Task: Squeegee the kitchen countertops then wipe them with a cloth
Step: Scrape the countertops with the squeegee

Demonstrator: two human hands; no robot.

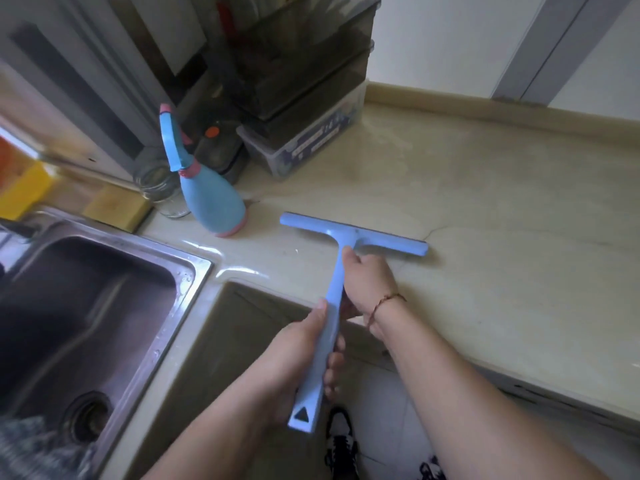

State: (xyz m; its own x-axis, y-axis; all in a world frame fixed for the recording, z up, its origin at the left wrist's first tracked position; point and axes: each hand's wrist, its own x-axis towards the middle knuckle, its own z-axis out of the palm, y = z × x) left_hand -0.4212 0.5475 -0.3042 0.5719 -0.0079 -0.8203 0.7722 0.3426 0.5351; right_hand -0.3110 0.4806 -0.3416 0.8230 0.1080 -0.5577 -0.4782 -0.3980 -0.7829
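Observation:
A light blue squeegee [349, 235] lies with its blade flat on the beige countertop [502, 209], its long handle reaching back past the counter's front edge. My left hand [304, 355] grips the lower part of the handle. My right hand [369, 282] grips the handle higher up, just below the blade. A wet sheen shows on the counter behind the blade and near the sink corner. A grey cloth [38, 448] lies at the bottom left by the sink.
A steel sink [86, 306] fills the left. A blue spray bottle [207, 188] and a glass jar [157, 183] stand beside it. Stacked plastic boxes [304, 98] sit at the counter's back left. The floor and my shoes show below the counter edge.

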